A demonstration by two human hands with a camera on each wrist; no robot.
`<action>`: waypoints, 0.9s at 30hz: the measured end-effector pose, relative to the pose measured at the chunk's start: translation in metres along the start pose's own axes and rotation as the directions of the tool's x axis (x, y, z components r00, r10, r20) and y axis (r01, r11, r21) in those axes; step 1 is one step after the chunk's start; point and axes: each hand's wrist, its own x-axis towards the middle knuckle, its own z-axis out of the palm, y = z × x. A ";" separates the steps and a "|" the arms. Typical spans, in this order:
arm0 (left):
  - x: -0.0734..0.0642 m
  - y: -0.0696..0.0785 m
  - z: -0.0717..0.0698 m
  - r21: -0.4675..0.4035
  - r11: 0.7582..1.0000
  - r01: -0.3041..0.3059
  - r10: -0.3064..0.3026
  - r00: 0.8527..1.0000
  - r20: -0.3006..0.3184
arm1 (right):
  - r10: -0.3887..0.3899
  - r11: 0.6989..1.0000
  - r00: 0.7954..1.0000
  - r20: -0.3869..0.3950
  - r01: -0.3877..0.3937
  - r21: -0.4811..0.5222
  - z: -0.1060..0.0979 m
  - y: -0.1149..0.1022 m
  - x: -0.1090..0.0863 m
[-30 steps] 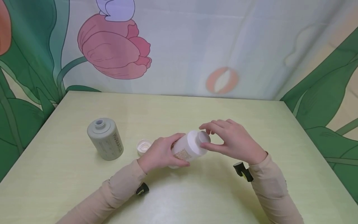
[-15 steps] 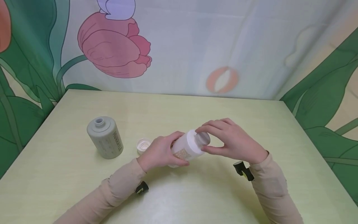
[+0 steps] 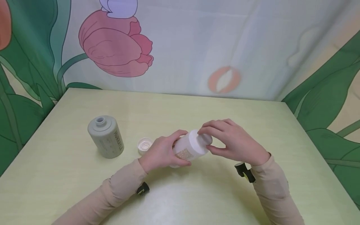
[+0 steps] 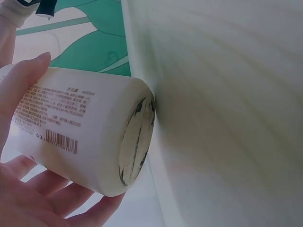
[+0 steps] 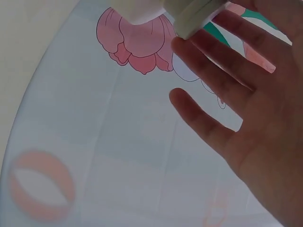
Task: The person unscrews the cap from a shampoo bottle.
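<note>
A white bottle (image 3: 189,147) lies tilted in my left hand (image 3: 164,153), its capped end toward the right. Thumb and fingers wrap round its body; the left wrist view shows printed text and a barcode on the bottle (image 4: 85,127), with its scuffed base facing away from the palm. At the other end, my right hand (image 3: 234,140) pinches the pale grey cap (image 3: 207,139) between thumb and fingers. Seen from the right wrist, fingertips meet the cap (image 5: 196,19), and the little finger stands apart from it.
On the left of the table (image 3: 180,193) stands a grey bottle (image 3: 107,137) with an uncapped neck. A small white lid (image 3: 144,145) lies upside down beside my left hand. Behind the table hangs a curtain (image 3: 182,47) with printed flowers.
My right fingers have shifted round the cap, closer to the bottle's shoulder. The left hand keeps its grip on the bottle with little movement, and the grey bottle and white lid stay in place.
</note>
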 end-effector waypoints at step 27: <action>-0.001 0.000 -0.001 0.001 1.000 0.009 -0.009 1.000 0.013 | 0.048 0.998 0.997 0.061 -0.051 0.040 -0.007 0.003 -0.002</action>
